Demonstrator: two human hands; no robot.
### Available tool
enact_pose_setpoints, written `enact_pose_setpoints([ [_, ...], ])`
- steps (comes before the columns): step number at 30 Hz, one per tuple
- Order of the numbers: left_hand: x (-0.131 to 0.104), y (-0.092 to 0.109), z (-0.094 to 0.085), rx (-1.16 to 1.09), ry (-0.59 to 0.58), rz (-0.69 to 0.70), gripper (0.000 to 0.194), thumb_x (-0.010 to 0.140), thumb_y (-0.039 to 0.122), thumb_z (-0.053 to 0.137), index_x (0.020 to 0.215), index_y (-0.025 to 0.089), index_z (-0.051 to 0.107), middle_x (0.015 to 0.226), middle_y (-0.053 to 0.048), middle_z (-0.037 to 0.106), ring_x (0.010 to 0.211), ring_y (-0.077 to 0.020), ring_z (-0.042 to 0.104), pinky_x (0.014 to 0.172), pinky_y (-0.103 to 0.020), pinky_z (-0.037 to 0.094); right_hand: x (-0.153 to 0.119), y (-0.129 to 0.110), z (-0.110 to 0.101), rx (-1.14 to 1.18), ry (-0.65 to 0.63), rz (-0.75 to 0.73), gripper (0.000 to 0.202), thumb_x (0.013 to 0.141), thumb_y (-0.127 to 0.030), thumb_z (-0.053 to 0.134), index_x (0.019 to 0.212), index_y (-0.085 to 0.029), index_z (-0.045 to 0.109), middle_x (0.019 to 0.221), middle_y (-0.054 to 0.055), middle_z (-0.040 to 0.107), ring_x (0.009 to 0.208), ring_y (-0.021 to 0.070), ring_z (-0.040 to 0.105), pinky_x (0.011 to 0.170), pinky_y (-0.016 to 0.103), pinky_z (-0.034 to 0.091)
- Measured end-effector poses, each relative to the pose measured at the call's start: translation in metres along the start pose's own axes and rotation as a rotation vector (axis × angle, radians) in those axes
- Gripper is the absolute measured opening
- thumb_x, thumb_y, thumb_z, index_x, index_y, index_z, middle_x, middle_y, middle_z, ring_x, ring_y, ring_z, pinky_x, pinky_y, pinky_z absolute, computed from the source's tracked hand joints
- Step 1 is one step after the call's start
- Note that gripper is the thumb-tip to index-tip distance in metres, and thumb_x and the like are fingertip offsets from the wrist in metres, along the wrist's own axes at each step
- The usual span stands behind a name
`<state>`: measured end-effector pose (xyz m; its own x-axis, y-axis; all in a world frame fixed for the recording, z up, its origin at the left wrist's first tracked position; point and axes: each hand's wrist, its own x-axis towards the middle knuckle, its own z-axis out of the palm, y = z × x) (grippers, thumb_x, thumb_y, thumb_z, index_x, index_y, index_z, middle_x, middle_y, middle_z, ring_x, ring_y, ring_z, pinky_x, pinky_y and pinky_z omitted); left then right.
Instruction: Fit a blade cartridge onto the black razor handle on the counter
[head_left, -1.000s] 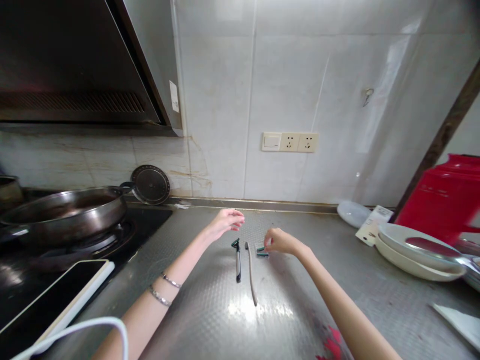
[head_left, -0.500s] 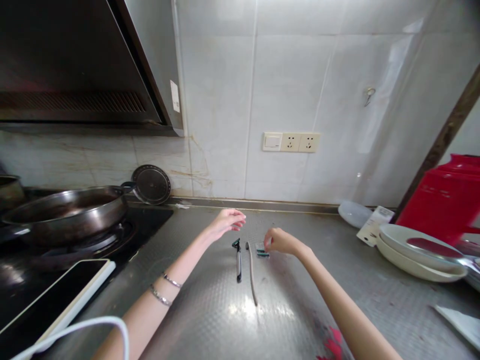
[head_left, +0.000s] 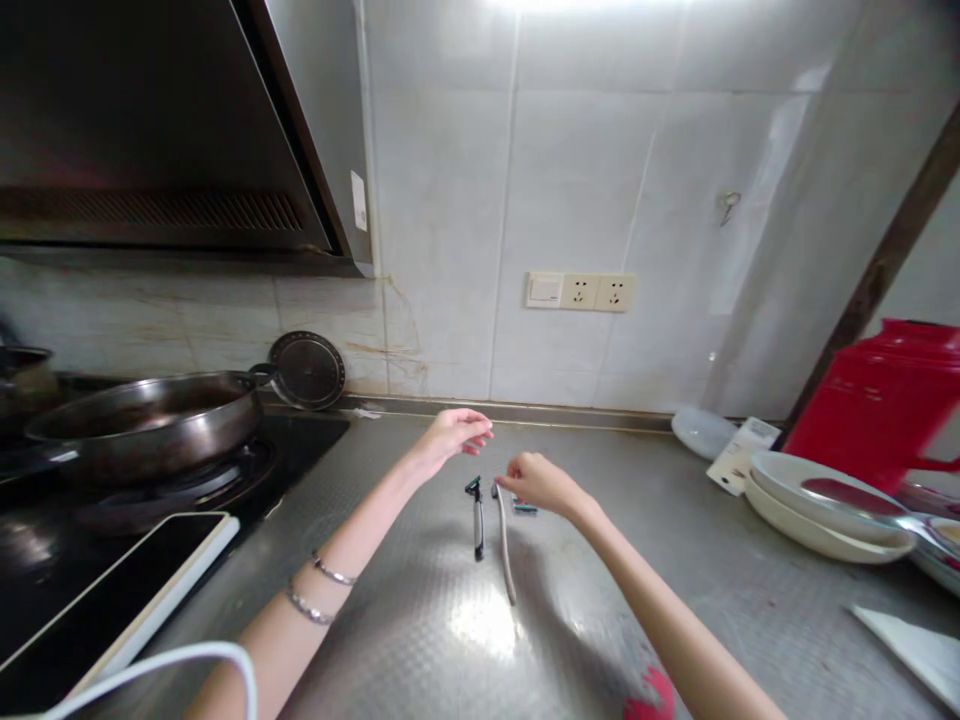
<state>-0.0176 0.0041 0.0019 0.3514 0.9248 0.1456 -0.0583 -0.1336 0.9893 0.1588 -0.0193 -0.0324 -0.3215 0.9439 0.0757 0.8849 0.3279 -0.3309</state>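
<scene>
My left hand [head_left: 455, 434] hovers over the steel counter with its fingers loosely stretched and nothing in them. Below it lies a razor [head_left: 478, 520] with a dark head and a grey handle. Beside the razor is a thin, slightly bent, pale grey stick [head_left: 505, 550] with a darker upper end. The curled fingers of my right hand [head_left: 541, 481] come down at that upper end; whether they grip it cannot be made out. Partly under this hand lies a small clear pack with green-and-black strips [head_left: 525, 508], which look like razor blades.
To the left, a steel pan [head_left: 157, 420] sits on the black stove, with a phone [head_left: 127, 590] and white cable [head_left: 187, 652] in front. At right stand stacked plates [head_left: 817, 520], a card [head_left: 742, 456], a clear dish [head_left: 703, 432] and a red jug [head_left: 877, 410].
My right hand has moved left from the clear pack to the top of the pale stick. My left hand stays nearly where it was. The view has shifted slightly.
</scene>
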Motion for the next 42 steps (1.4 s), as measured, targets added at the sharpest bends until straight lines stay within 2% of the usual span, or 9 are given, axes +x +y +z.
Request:
enact_pose_setpoints([
  [5, -0.021, 0.006, -0.006, 0.048, 0.002, 0.002, 0.029, 0.066, 0.035, 0.07, 0.081, 0.012, 0.061, 0.077, -0.008, 0.065, 0.061, -0.0101, 0.057, 0.056, -0.022, 0.045, -0.012, -0.034, 0.025, -0.144, -0.149, 0.042, 0.033, 0.077, -0.041, 0.048, 0.073, -0.017, 0.069, 0.064, 0.009, 0.069, 0.066, 0.0202, 0.065, 0.056, 0.025, 0.045],
  [12, -0.038, 0.003, -0.025, 0.076, 0.066, -0.037, 0.029, 0.067, 0.037, 0.068, 0.081, 0.013, 0.062, 0.076, -0.007, 0.065, 0.059, -0.0102, 0.057, 0.055, -0.023, 0.044, -0.011, -0.052, 0.042, -0.252, -0.142, 0.099, 0.035, 0.074, -0.03, 0.051, 0.1, -0.013, 0.066, 0.103, 0.02, 0.066, 0.095, 0.0315, 0.062, 0.072, 0.039, 0.049],
  [16, -0.048, 0.004, -0.027, 0.074, 0.071, -0.049, 0.027, 0.067, 0.036, 0.067, 0.079, 0.012, 0.062, 0.075, -0.007, 0.065, 0.059, -0.0104, 0.057, 0.055, -0.023, 0.044, -0.004, -0.055, 0.048, -0.255, -0.195, 0.132, 0.03, 0.072, -0.023, 0.052, 0.096, -0.014, 0.068, 0.096, 0.017, 0.068, 0.091, 0.0282, 0.064, 0.07, 0.036, 0.051],
  [21, -0.057, 0.0, -0.029, 0.087, 0.074, -0.078, 0.028, 0.068, 0.038, 0.064, 0.08, 0.012, 0.061, 0.075, -0.007, 0.065, 0.059, -0.0104, 0.057, 0.054, -0.023, 0.044, 0.001, -0.059, 0.052, -0.221, -0.258, 0.141, 0.022, 0.07, -0.02, 0.054, 0.083, -0.014, 0.069, 0.071, 0.013, 0.071, 0.075, 0.0239, 0.067, 0.064, 0.032, 0.052],
  [25, -0.057, -0.008, -0.033, 0.099, 0.073, -0.103, 0.03, 0.067, 0.039, 0.064, 0.081, 0.013, 0.061, 0.074, -0.006, 0.065, 0.058, -0.0103, 0.057, 0.053, -0.021, 0.044, -0.005, -0.057, 0.046, -0.199, -0.167, 0.132, 0.026, 0.071, -0.024, 0.053, 0.089, -0.012, 0.068, 0.083, 0.017, 0.07, 0.079, 0.0254, 0.066, 0.061, 0.03, 0.049],
  [28, -0.053, -0.019, -0.033, 0.182, 0.083, -0.147, 0.03, 0.068, 0.04, 0.062, 0.08, 0.013, 0.06, 0.068, -0.004, 0.062, 0.054, -0.0094, 0.055, 0.048, -0.02, 0.042, -0.014, -0.041, 0.034, -0.189, -0.077, 0.127, 0.028, 0.074, -0.028, 0.051, 0.091, -0.012, 0.067, 0.091, 0.018, 0.069, 0.08, 0.0247, 0.065, 0.058, 0.026, 0.045],
  [31, -0.05, -0.034, -0.027, 0.386, 0.075, -0.191, 0.026, 0.071, 0.038, 0.057, 0.073, 0.013, 0.057, 0.061, -0.001, 0.059, 0.047, -0.0083, 0.052, 0.042, -0.018, 0.038, -0.027, -0.009, 0.018, -0.196, -0.009, 0.152, 0.029, 0.079, -0.03, 0.046, 0.083, -0.011, 0.068, 0.084, 0.017, 0.069, 0.072, 0.0212, 0.064, 0.053, 0.023, 0.039],
  [37, -0.059, -0.061, 0.003, 0.831, -0.031, -0.207, 0.025, 0.074, 0.036, 0.049, 0.066, 0.013, 0.057, 0.054, 0.0, 0.056, 0.037, -0.0081, 0.045, 0.04, -0.02, 0.033, -0.071, 0.069, -0.002, -0.228, 0.044, 0.211, 0.03, 0.08, -0.029, 0.046, 0.064, -0.011, 0.064, 0.066, 0.012, 0.066, 0.059, 0.0144, 0.058, 0.05, 0.022, 0.029],
  [42, -0.065, -0.073, 0.031, 1.094, -0.014, -0.117, 0.03, 0.074, 0.038, 0.049, 0.063, 0.013, 0.062, 0.057, -0.004, 0.061, 0.053, -0.013, 0.056, 0.052, -0.022, 0.036, -0.101, 0.108, 0.002, -0.248, 0.052, 0.233, 0.029, 0.08, -0.028, 0.046, 0.062, -0.013, 0.063, 0.062, 0.009, 0.063, 0.055, 0.0125, 0.054, 0.049, 0.023, 0.024],
])
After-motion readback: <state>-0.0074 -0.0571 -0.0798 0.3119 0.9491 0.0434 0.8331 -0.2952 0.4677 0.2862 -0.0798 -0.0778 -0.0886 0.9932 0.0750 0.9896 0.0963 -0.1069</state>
